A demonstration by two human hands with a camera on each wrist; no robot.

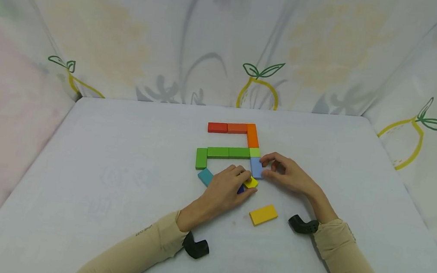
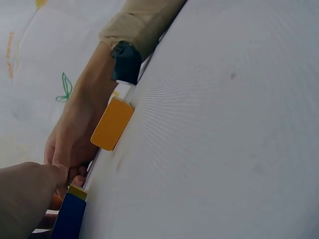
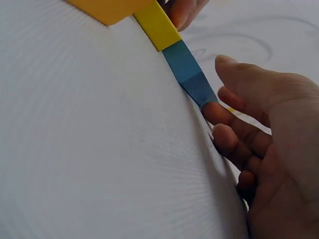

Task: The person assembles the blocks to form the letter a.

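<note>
My left hand (image 1: 226, 186) lies over the near row, covering part of a dark blue block (image 1: 241, 189). Its fingertips touch or nearly touch a yellow block (image 1: 252, 183); whether the thumb pinches anything cannot be told. With loosely bent fingers, my right hand (image 1: 292, 175) touches the right side of a light blue block (image 1: 256, 167). In the right wrist view a fingertip meets the end of a blue block (image 3: 199, 87), the thumb standing apart. Left of my left hand a teal block (image 1: 205, 176) shows partly. A loose orange-yellow block (image 1: 263, 214) lies nearer me.
Red (image 1: 217, 128), orange-red (image 1: 237, 128) and orange (image 1: 252, 136) blocks form the far end of a winding line. A small light green block (image 1: 254, 152) and several green blocks (image 1: 218, 153) continue it. They lie on a white table (image 1: 123, 154) before a lemon-print cloth (image 1: 218, 45).
</note>
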